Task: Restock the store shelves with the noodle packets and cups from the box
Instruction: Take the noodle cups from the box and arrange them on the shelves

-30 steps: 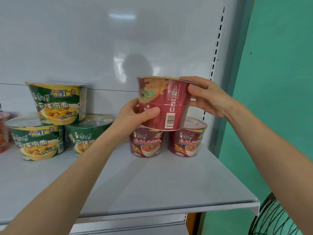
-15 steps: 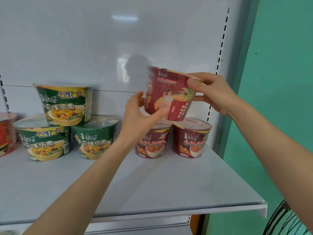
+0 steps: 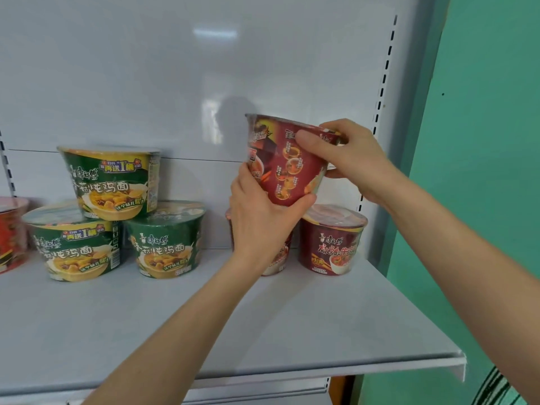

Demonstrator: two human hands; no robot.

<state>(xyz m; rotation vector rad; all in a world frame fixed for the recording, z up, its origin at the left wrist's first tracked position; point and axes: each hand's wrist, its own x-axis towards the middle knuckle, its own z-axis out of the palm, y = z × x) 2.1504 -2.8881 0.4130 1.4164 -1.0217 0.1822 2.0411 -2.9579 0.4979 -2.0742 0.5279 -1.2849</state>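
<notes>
red cup [image 3: 287,163] | both hands grip it: l [image 3: 263,220] base, r [image 3: 355,159] rim | tilted, above 2 red cups on shelf [image 3: 292,331]

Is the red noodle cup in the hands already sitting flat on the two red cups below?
No, the red noodle cup is tilted, held in the air by the left hand and right hand.

Both hands grip a dark red noodle cup [image 3: 287,159], tilted, above two shelved red cups. Left hand [image 3: 260,220] supports base; right hand [image 3: 347,159] pinches rim
</notes>
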